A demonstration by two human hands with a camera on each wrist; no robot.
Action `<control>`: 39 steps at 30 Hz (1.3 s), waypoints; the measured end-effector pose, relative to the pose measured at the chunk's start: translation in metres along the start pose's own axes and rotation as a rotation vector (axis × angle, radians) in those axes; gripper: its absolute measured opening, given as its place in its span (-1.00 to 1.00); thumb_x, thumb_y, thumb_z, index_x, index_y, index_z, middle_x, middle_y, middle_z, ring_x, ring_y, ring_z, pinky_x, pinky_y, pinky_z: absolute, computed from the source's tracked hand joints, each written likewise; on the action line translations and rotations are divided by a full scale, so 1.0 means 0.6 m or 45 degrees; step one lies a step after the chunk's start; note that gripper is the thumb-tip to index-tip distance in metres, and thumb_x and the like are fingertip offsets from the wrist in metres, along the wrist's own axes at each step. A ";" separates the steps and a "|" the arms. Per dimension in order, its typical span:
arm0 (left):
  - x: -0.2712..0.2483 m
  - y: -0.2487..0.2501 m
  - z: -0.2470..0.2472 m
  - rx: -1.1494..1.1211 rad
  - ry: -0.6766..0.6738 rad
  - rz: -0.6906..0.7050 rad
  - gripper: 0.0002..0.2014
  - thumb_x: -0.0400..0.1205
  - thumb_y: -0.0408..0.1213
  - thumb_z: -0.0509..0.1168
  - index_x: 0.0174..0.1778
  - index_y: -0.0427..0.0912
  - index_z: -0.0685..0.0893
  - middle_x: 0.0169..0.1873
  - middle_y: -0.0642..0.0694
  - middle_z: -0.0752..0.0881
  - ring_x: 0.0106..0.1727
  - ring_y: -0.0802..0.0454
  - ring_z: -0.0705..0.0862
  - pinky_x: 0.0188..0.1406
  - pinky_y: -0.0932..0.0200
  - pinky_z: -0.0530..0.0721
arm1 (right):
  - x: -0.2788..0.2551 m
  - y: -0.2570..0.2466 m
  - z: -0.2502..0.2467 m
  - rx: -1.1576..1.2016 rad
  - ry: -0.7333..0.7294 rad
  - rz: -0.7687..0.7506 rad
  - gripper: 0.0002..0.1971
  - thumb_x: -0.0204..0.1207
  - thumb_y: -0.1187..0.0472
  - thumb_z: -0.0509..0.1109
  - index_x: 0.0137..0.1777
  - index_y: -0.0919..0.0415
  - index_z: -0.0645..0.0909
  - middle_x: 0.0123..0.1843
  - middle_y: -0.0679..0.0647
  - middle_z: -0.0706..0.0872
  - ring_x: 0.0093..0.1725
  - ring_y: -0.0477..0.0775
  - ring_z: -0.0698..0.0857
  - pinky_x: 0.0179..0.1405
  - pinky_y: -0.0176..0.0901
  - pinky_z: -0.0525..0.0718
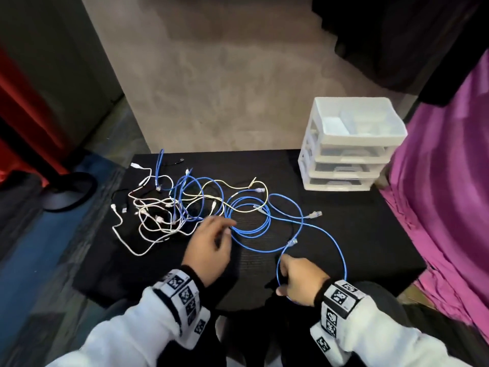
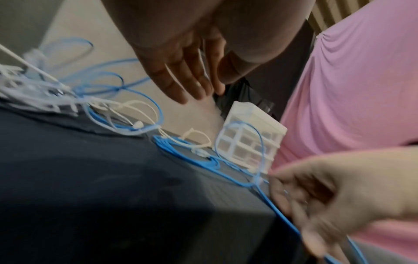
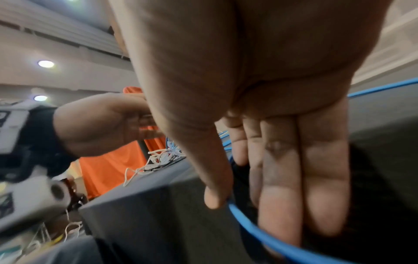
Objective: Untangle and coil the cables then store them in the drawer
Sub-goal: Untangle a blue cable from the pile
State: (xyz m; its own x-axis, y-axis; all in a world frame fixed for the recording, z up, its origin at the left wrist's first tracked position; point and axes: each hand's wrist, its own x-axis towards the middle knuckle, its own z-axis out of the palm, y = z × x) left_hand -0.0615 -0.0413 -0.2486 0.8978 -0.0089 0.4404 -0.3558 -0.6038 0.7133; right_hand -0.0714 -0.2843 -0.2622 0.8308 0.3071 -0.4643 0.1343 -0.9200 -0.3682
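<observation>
Black worktop, seen from above. Tangle of cables heaped on left half: white, cream, black, several blue, all crossing each other. Blue cable partly looped in rough rings mid-worktop, long strand trailing right and curving back toward near edge. Loose plug ends scattered beside the rings.

Left hand over near edge of the rings, fingers relaxed and only slightly bent, fingertips at or just above the blue loops; touching or not, cannot tell. Nothing gripped, per left wrist view: fingers straight, hanging above worktop.

Right hand at near edge of worktop, blue cable strand running across it. Right wrist view: thumb against the strand, four fingers extended flat beside it, strand passing between thumb and fingers. Firm pinch or loose contact: cannot tell.

White plastic drawer unit at far right corner of worktop, well apart from cables, three drawers pushed in, open tray on top.

Pink cloth hanging along right side. Both wrists in white sleeves with black-and-white marker bands.
</observation>
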 end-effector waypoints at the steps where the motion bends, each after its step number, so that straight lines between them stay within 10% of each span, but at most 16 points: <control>1: -0.010 0.000 0.022 -0.016 -0.112 -0.007 -0.78 0.64 -0.35 0.31 0.13 -0.02 0.75 0.08 0.06 0.66 0.13 0.29 0.66 0.24 0.18 0.64 | 0.001 -0.002 -0.001 0.015 0.022 -0.007 -0.59 0.45 0.03 0.62 0.02 -0.01 0.39 0.17 0.11 0.79 0.20 0.20 0.76 -0.04 -0.18 0.47; 8: -0.030 -0.024 0.093 0.463 -0.783 -0.180 -0.42 0.68 -0.01 0.26 0.67 0.14 0.37 0.52 0.11 0.44 0.47 -0.05 0.42 0.52 -0.01 0.48 | -0.024 0.025 -0.021 0.259 0.140 -0.147 -0.84 0.41 0.16 0.40 -0.06 0.04 0.49 -0.25 -0.05 0.74 -0.20 0.02 0.71 -0.17 -0.15 0.58; 16: -0.032 0.000 0.123 0.284 -0.643 -0.044 -0.85 0.61 0.02 0.35 0.02 0.10 0.70 0.06 0.12 0.60 0.18 0.02 0.56 0.27 0.02 0.59 | -0.098 0.044 -0.197 0.858 0.781 -0.283 -0.76 0.63 0.49 0.30 -0.04 0.11 0.63 -0.38 0.09 0.75 -0.43 -0.06 0.53 -0.33 -0.13 0.53; 19: -0.032 0.036 0.134 0.088 -0.583 0.102 -0.88 0.61 -0.02 0.33 0.00 0.09 0.69 0.01 0.14 0.63 0.11 0.07 0.58 0.24 0.18 0.53 | -0.128 0.033 -0.265 1.024 1.027 -0.411 -0.80 0.69 0.53 0.24 0.08 0.27 0.64 -0.33 0.11 0.74 -0.49 -0.19 0.49 -0.42 -0.42 0.45; 26: 0.003 -0.019 0.108 0.418 -0.715 -0.171 -0.63 0.61 0.08 0.32 0.29 0.04 0.71 0.35 0.06 0.63 0.38 -0.05 0.58 0.47 0.07 0.49 | -0.178 -0.012 -0.335 1.140 1.280 -0.696 -0.77 0.79 0.43 0.21 0.10 0.12 0.64 -0.22 0.03 0.76 -0.54 0.02 0.41 -0.57 -0.20 0.38; 30: 0.011 0.006 0.093 0.164 -0.449 -0.089 -0.66 0.60 0.05 0.27 0.21 0.06 0.74 0.17 0.10 0.70 0.17 0.08 0.68 0.33 0.04 0.62 | -0.203 -0.057 -0.351 1.110 1.223 -0.826 -0.81 0.81 0.40 0.19 0.17 0.18 0.62 -0.10 0.11 0.78 -0.52 0.10 0.45 -0.59 -0.14 0.37; 36: 0.031 0.089 0.096 -0.182 -0.446 -0.190 0.18 0.46 -0.12 0.61 0.72 0.44 -0.16 0.62 0.29 0.17 -0.14 0.23 0.72 -0.04 0.16 0.78 | -0.230 -0.145 -0.371 1.109 1.236 -1.099 -0.80 0.80 0.41 0.16 0.16 0.15 0.57 -0.09 0.09 0.79 -0.56 0.15 0.49 -0.61 -0.16 0.38; 39: 0.045 0.089 0.108 -0.358 -0.570 -0.271 0.22 0.52 -0.22 0.59 0.66 0.52 -0.29 0.55 0.26 0.38 -0.38 0.15 0.68 -0.11 0.12 0.77 | -0.242 -0.163 -0.393 1.093 1.272 -1.234 -0.87 0.81 0.33 0.14 0.22 0.25 0.52 -0.07 0.13 0.75 -0.56 0.12 0.50 -0.62 -0.14 0.39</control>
State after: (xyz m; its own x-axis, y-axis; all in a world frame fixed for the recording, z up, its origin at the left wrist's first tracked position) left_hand -0.0396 -0.1258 -0.2340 0.9578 -0.2845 0.0403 -0.1552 -0.3941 0.9059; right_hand -0.0778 -0.2960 0.0309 0.6650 0.0712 0.7435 0.7446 0.0140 -0.6673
